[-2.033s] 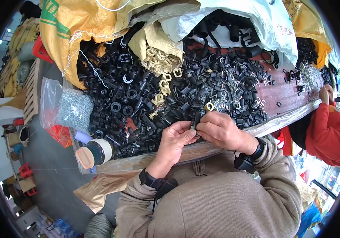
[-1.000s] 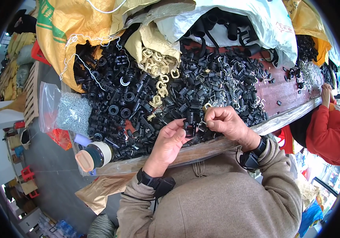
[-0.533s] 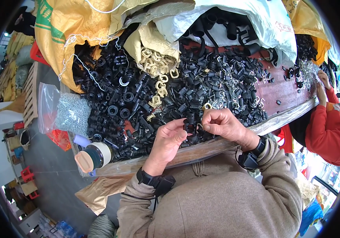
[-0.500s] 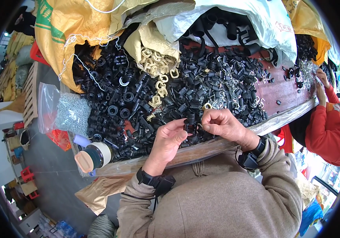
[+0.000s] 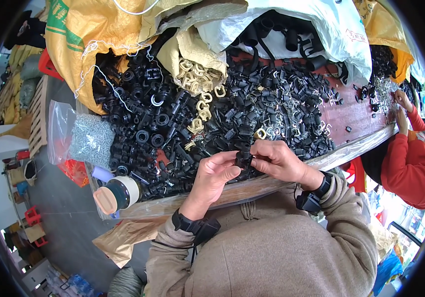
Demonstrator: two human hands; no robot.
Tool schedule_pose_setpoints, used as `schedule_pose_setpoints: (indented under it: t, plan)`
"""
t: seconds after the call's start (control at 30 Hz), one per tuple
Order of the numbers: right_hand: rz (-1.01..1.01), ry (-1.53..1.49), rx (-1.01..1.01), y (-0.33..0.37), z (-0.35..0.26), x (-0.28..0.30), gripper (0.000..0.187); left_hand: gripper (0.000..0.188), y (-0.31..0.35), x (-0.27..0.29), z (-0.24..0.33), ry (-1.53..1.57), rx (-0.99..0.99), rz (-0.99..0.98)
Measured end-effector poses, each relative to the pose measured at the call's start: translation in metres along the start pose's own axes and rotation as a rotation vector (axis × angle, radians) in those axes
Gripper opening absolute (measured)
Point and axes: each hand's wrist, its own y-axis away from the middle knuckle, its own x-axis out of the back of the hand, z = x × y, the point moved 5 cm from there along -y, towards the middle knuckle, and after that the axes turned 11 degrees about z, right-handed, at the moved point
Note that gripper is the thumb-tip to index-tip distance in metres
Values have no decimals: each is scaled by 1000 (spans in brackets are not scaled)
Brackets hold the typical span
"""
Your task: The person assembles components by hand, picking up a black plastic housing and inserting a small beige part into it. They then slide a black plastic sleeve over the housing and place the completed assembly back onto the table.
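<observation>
Near the surface edge (image 5: 252,186), your left hand (image 5: 212,179) pinches a black fitting (image 5: 243,159), right hand (image 5: 283,161) at its right, grip unclear.

The left hand (image 5: 211,180) holds a black part (image 5: 243,157); the right hand (image 5: 281,161) touches its right side; farther lie black pieces (image 5: 272,106); left, a clear bag (image 5: 61,129); far right, a red sleeve (image 5: 400,166).

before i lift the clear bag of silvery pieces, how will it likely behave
The clear bag will probably sag, since its film looks thin and wrinkled. It is likely heavy for its size, being packed with small metallic-looking pieces. Pushed left, it might slide off, as it lies at the left edge of the table.
</observation>
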Motion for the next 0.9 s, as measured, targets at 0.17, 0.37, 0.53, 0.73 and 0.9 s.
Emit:
schedule_pose_setpoints:
  t: [0.17,0.37,0.53,0.73,0.9]
  plan:
    - [-16,42,-4,2,2,1,13,35,1,-3,4,-93,-15,8]
    - [-43,-323,-324,11,29,-7,13,34,2,-2,2,-113,-6,4]
    - [-29,-399,-388,8,22,-5,11,34,1,-2,2,-151,5,-39]
    - [19,-465,-356,6,24,-8,7,35,1,-1,2,-85,-5,-31]
    - [-91,-527,-473,7,25,-7,7,33,1,2,1,-42,-42,3]
